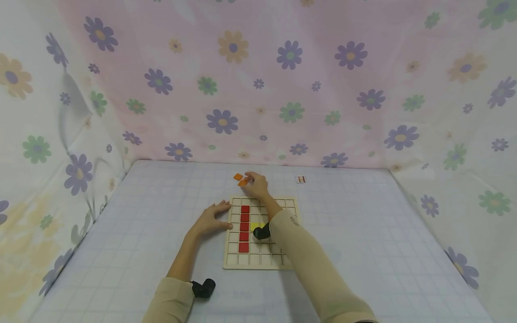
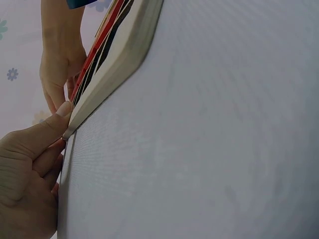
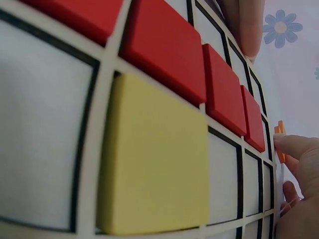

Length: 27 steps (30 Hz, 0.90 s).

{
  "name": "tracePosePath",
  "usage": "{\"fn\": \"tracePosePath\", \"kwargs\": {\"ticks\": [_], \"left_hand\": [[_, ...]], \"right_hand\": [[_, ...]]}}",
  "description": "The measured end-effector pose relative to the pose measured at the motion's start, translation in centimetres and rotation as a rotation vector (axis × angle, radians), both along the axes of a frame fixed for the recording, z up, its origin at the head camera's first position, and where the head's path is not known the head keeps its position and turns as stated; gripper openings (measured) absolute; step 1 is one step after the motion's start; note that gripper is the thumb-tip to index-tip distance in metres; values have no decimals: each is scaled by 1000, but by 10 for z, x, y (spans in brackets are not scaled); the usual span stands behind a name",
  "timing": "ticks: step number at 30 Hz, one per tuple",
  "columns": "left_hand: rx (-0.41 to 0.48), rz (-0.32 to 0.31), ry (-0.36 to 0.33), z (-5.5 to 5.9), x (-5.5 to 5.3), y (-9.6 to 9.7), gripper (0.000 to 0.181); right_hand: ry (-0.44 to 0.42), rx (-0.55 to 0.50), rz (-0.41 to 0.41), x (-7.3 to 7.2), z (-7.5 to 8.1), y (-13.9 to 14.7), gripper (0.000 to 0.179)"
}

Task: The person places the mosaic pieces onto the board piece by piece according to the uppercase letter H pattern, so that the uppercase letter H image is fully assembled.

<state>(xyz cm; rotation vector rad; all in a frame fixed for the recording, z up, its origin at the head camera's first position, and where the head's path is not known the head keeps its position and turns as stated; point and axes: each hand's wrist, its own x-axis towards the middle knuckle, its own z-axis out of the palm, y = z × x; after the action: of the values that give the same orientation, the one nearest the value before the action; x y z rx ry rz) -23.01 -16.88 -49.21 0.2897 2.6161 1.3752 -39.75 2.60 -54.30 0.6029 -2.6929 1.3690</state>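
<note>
A wooden grid board (image 1: 236, 259) lies on the table, with a column of red square tiles (image 1: 244, 236) and yellow tiles (image 1: 255, 226) in its cells. My left hand (image 1: 208, 221) rests at the board's left edge, fingers extended and thumb apart; the thumb tip touches the rim in the left wrist view. Beyond the far edge, my right hand (image 1: 256, 185) pinches an orange tile (image 1: 242, 183) between thumb and fingers. A second orange tile (image 1: 238, 176) lies just behind it. The right forearm covers part of the board's right side.
A small printed card (image 1: 301, 179) lies toward the back of the table, right of the board. A flowered cloth (image 1: 258, 98) hangs behind and at both sides of the table (image 1: 363, 233).
</note>
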Motion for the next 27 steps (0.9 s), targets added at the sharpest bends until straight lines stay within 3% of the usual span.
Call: {"fn": "tracePosePath", "kwargs": {"ticks": [2, 6, 7, 11, 21, 27], "left_hand": [[1, 1, -1, 0, 0, 0, 71], [0, 9, -7, 0, 0, 1, 71], [1, 10, -8, 0, -1, 1, 72], [-2, 12, -12, -1, 0, 0, 72], [-22, 19, -16, -1, 1, 1, 72], [-14, 20, -16, 0, 1, 2, 72]], "right_hand": [[-61, 5, -26, 21, 24, -3, 48], [-78, 36, -27, 43, 47, -4, 39], [-118, 64, -34, 52, 59, -5, 38], [-102, 80, 1, 54, 59, 1, 36], [-147, -107, 82, 53, 66, 26, 35], [-135, -176, 81, 69, 80, 47, 29]]}}
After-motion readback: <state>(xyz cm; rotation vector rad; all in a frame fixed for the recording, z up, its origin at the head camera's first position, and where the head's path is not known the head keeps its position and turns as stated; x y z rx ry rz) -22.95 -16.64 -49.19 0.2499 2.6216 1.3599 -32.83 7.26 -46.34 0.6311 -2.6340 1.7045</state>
